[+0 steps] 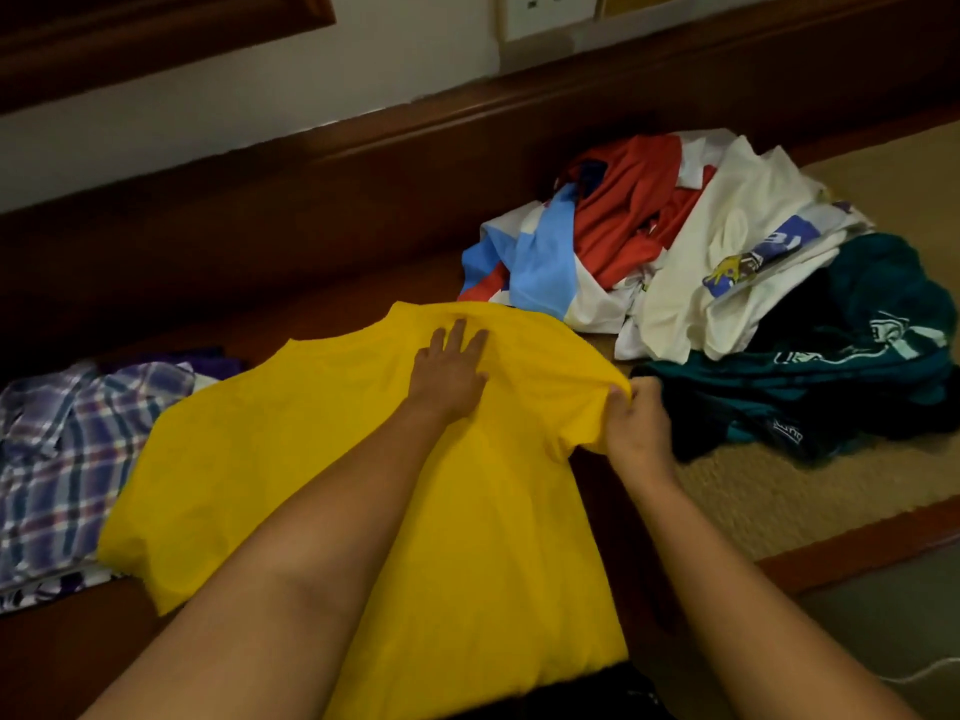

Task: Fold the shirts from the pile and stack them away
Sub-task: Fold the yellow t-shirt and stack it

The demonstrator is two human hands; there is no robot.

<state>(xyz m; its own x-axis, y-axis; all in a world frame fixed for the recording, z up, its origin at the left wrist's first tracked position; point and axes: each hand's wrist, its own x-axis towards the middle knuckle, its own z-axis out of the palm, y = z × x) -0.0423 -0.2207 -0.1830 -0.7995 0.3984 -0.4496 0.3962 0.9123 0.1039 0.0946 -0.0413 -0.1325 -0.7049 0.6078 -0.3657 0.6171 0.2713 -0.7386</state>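
Now the yellow shirt [322, 459] lies spread on the floor between the plaid stack [67, 449] and the pile [701, 262]. Left hand [452, 371] presses flat near the collar; right hand [636, 428] pinches the sleeve. Folding the sleeve over could drag the body askew if that palm lifts.

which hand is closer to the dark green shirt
Right. The right hand pinches the yellow shirt's sleeve beside the dark green shirt; the left hand presses mid-shirt, farther away.

White wall [363, 70], socket [543, 7], dark wood ledge [311, 200], tan mat [779, 491].
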